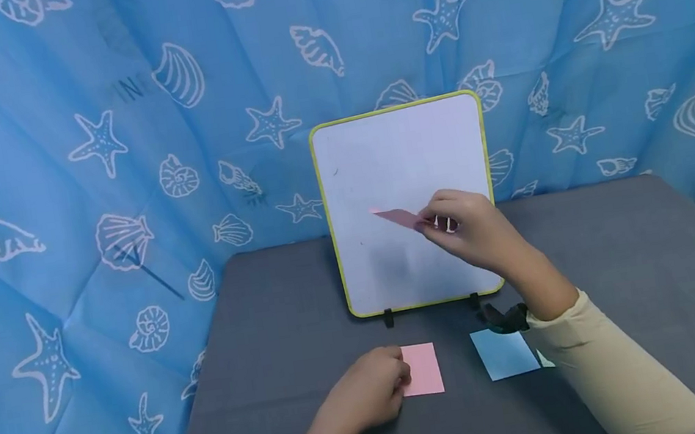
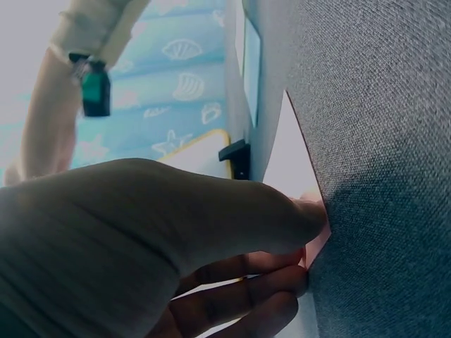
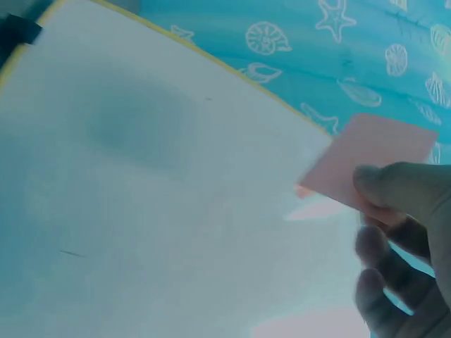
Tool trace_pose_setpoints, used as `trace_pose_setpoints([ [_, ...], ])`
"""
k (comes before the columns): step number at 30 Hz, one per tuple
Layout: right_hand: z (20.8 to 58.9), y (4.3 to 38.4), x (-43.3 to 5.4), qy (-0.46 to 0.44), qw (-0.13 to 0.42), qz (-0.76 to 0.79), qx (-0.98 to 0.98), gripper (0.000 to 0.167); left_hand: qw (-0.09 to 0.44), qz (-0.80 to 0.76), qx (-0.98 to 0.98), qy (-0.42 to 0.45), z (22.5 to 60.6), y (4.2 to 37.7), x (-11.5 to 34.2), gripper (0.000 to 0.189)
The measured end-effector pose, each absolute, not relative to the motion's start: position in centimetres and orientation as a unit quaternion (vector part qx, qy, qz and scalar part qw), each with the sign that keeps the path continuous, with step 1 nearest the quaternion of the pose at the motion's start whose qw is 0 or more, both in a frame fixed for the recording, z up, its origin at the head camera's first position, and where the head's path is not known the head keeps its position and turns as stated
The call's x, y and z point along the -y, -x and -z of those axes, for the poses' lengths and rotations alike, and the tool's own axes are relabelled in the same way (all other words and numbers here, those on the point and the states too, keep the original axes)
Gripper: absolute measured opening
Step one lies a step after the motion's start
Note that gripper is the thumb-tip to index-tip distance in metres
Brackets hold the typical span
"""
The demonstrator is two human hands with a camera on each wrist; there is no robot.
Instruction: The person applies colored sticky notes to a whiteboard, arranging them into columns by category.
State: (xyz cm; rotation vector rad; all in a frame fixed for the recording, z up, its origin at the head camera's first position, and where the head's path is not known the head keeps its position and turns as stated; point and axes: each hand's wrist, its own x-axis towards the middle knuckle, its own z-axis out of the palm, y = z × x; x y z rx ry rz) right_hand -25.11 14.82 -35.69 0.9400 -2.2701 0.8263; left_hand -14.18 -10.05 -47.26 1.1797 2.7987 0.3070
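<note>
We judge the work to be partway, with one sheet off the table and in hand but not seen fixed anywhere: our right hand (image 1: pixel 472 229) pinches a raised pink sticky note (image 3: pixel 387 144) by its edge between thumb and forefinger, the other fingers curled loosely, in front of the whiteboard (image 1: pixel 399 154). We cannot tell whether its far corner touches the surface. We see no note clearly stuck there; the board, upright on black feet (image 1: pixel 388 319), shows only small dark marks and pale pinkish patches that may be reflections. Our left hand (image 1: pixel 371 388) pinches the left edge of a second pink square (image 1: pixel 424 369), which lies on the grey table (image 1: pixel 268 317). Also left, as we read it, are a blue square (image 1: pixel 505 354) and a pale green one (image 1: pixel 545 359) mostly hidden by our right sleeve (image 1: pixel 602 366).
</note>
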Motion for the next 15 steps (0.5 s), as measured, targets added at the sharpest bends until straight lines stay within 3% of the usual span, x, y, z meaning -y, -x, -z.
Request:
trace_pose_setpoints([
  [8,32.0,27.8,-12.6,-0.372,0.392,-0.240,0.806,0.017,0.048,-0.108,-0.915,-0.385,47.6,14.3,10.1,0.016],
  [15,30.3,30.7,-10.3,-0.381,0.407,-0.173,0.812,0.016,0.035,-0.101,-0.917,-0.384,47.4,14.3,10.0,0.018],
])
